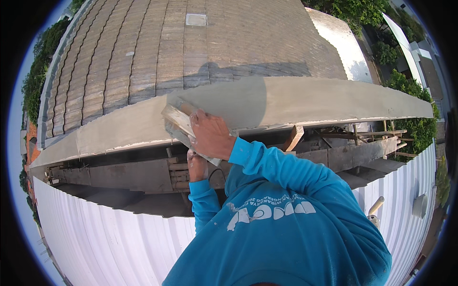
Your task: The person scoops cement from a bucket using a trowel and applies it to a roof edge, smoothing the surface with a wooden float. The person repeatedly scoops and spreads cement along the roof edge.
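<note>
My right hand (210, 134) is closed round a plastering float (175, 116), a flat, worn tool smeared with pale mortar. The float lies slanted against the smooth grey rendered ledge (224, 102), over its front edge. Just below, my left hand (197, 168) is raised close to the float's lower end, with grey smears on the skin. Its fingers are largely hidden behind the float and my right hand, so whether it grips anything is unclear. Both arms are in blue sleeves.
Beyond the ledge slopes a tiled roof (157, 52) carrying my shadow. A dark gap with grey boards (129, 176) and wooden poles (381, 134) runs below the ledge. White corrugated metal sheeting (109, 233) lies on the near side. A wooden block (293, 138) juts out under the ledge.
</note>
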A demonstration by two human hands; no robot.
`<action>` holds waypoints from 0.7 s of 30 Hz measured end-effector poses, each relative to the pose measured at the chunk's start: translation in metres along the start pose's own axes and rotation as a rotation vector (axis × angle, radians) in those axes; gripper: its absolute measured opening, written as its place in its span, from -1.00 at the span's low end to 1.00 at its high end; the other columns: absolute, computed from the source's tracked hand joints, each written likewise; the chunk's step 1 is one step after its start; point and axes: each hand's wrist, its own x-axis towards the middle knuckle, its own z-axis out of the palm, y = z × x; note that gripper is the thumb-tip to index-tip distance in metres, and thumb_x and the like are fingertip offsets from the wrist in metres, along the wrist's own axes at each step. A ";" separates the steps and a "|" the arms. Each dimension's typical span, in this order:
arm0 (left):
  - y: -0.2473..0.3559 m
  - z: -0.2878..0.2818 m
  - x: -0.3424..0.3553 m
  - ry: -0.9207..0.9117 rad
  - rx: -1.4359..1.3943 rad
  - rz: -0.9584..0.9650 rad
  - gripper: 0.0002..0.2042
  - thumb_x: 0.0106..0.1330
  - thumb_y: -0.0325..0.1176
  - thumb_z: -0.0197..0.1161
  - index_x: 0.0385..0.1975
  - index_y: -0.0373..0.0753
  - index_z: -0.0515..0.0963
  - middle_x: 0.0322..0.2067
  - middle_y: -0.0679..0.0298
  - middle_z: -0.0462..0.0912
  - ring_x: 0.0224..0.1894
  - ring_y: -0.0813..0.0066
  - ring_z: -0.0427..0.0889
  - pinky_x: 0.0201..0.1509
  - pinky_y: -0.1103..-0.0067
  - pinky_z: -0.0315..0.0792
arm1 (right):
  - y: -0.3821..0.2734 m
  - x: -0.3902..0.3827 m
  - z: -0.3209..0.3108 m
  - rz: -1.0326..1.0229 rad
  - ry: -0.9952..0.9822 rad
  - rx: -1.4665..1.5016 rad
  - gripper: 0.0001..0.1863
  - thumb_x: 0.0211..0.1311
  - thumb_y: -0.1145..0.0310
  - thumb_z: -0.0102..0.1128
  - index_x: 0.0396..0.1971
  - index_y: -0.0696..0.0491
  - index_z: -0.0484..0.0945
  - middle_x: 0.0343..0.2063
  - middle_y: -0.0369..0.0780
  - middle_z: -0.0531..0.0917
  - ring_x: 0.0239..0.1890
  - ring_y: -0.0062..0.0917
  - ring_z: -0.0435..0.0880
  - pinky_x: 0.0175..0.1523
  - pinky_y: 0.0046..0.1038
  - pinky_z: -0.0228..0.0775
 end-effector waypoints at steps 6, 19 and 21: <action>0.003 0.010 -0.007 0.078 -0.300 0.037 -0.30 0.31 -0.58 0.00 0.45 -0.41 -0.12 0.48 -0.02 -0.08 0.52 0.07 -0.10 0.50 0.13 0.04 | 0.099 -0.042 -0.062 0.161 0.163 -0.177 -0.41 -0.02 0.25 0.37 -0.01 0.25 0.45 -0.13 -0.04 0.54 -0.17 -0.15 0.65 -0.11 -0.21 0.55; -0.001 0.022 -0.003 0.109 -0.262 0.061 -0.33 0.35 -0.58 -0.08 0.45 -0.42 -0.17 0.48 0.03 -0.07 0.52 0.09 -0.08 0.51 0.18 0.02 | 0.428 -0.272 -0.256 0.890 0.375 -0.661 -0.37 0.13 -0.05 0.28 -0.02 0.20 0.52 -0.12 0.05 0.64 -0.03 -0.06 0.63 0.03 -0.15 0.49; -0.003 0.021 -0.001 0.094 -0.299 0.080 -0.34 0.36 -0.60 -0.10 0.45 -0.41 -0.17 0.49 0.06 -0.05 0.53 0.11 -0.08 0.51 0.18 0.03 | 0.503 -0.325 -0.294 0.938 0.350 -0.740 -0.32 0.14 -0.12 0.24 0.02 0.19 0.52 -0.07 0.06 0.63 0.01 -0.04 0.61 0.08 -0.14 0.46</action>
